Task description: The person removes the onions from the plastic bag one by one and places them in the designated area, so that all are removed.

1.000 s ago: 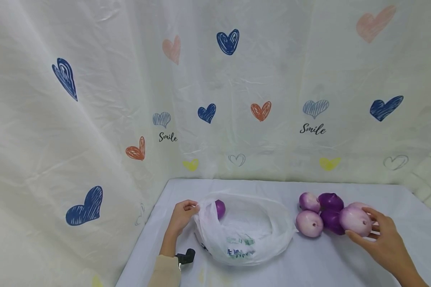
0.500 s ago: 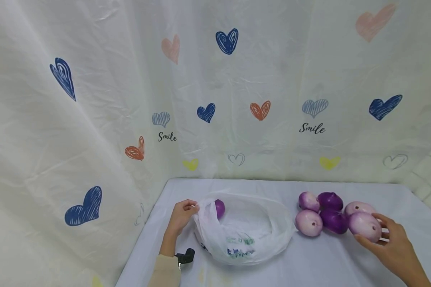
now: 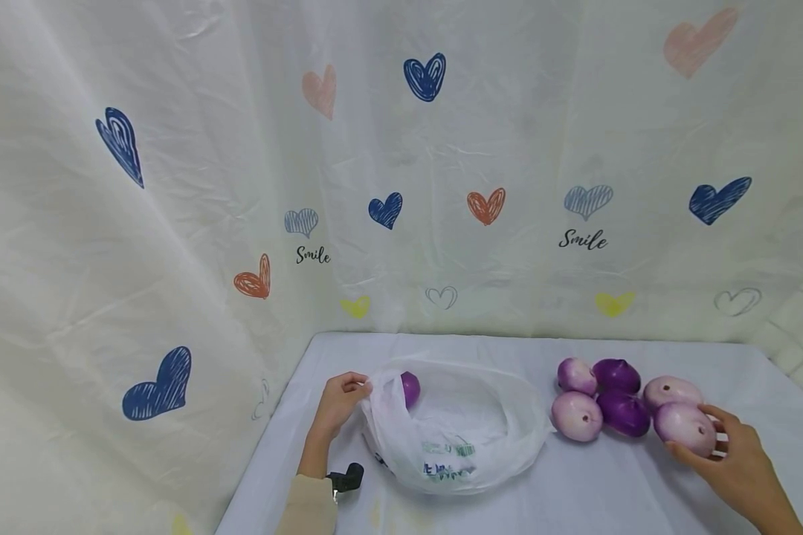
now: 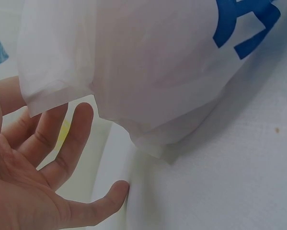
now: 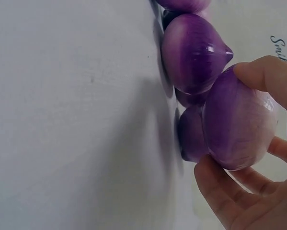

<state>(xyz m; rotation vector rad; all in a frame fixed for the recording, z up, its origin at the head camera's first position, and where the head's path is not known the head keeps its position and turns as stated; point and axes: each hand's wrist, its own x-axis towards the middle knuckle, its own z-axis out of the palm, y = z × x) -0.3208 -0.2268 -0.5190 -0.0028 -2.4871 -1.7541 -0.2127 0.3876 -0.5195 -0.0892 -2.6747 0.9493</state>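
My left hand (image 3: 340, 402) pinches the left rim of a white plastic bag (image 3: 482, 461), which lies with its mouth spread. One purple onion (image 3: 410, 389) shows inside at the bag's left. In the left wrist view, the bag's edge (image 4: 57, 96) passes between thumb and fingers, with other fingers (image 4: 71, 143) loosely bent. On the right, my right hand (image 3: 743, 457) grips a pale purple onion (image 3: 685, 429) between thumb and fingertips. The right wrist view has this onion (image 5: 239, 120) in front of others, with a pointed purple onion (image 5: 196, 52) beside it.
Several onions, including a pale one (image 3: 576, 417) and a dark purple one (image 3: 624, 413), sit grouped right of the bag on the white-covered table (image 3: 602, 490). A black object (image 3: 346, 477) is by the left wrist. A heart-printed curtain (image 3: 442, 163) hangs behind.
My right hand has moved a little right and down with the gripped onion, away from the dark onion, uncovering more of the pale onion behind. The left hand and bag stay put.
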